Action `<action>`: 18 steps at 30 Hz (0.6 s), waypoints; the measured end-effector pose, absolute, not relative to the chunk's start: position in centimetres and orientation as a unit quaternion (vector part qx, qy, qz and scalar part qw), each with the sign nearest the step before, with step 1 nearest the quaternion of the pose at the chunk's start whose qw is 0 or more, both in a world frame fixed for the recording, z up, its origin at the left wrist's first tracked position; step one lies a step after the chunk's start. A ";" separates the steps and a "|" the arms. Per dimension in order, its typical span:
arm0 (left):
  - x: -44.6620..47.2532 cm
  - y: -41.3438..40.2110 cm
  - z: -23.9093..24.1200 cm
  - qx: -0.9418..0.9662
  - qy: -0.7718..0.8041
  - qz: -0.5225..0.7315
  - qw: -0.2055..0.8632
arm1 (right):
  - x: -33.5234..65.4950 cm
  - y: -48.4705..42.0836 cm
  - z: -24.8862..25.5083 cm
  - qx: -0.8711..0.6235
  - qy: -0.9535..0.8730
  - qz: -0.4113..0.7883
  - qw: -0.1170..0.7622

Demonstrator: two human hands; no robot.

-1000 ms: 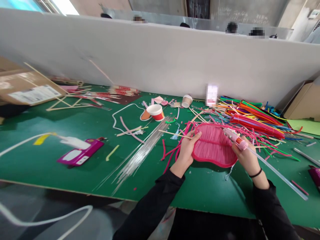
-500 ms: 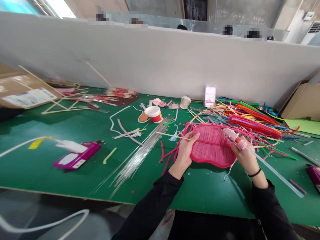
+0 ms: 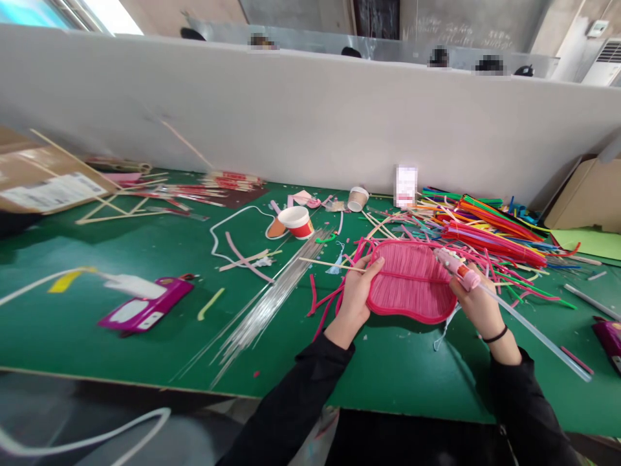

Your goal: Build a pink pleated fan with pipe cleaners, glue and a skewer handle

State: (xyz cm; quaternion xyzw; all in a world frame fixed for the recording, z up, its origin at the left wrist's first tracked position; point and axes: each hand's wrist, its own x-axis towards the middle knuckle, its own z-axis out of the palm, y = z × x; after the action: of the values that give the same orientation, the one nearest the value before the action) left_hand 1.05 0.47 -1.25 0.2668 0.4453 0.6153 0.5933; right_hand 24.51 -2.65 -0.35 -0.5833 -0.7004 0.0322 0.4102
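Note:
A flat pink piece (image 3: 410,281), made of pink strips laid side by side inside a pink rim, lies just above the green table (image 3: 145,246). My left hand (image 3: 358,292) grips its left edge, thumb on top. My right hand (image 3: 478,304) is closed on a pink and white glue gun (image 3: 453,266), whose tip rests at the piece's right edge. A long clear glue stick (image 3: 538,336) trails back from the gun to the right.
A heap of coloured strips (image 3: 490,233) lies behind the piece. Thin metal wires (image 3: 272,294) fan out to the left, near a red and white paper cup (image 3: 298,221) and a magenta case (image 3: 145,309). A white partition (image 3: 310,116) backs the table. Cardboard boxes stand at both ends.
Both hands and the pink piece stay almost where they were. The view has shifted slightly, with no change of grip.

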 end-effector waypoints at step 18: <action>0.9 0.7 -1.4 0.235 0.441 0.622 0.603 | 25.0 -2.7 -0.5 -0.582 -0.688 0.026 0.432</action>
State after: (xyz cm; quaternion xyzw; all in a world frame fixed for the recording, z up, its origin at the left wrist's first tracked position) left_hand 0.86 0.67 -1.37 0.2350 0.4410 0.6221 0.6028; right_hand 25.03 -2.73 -0.51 -0.5817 -0.6884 0.0265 0.4325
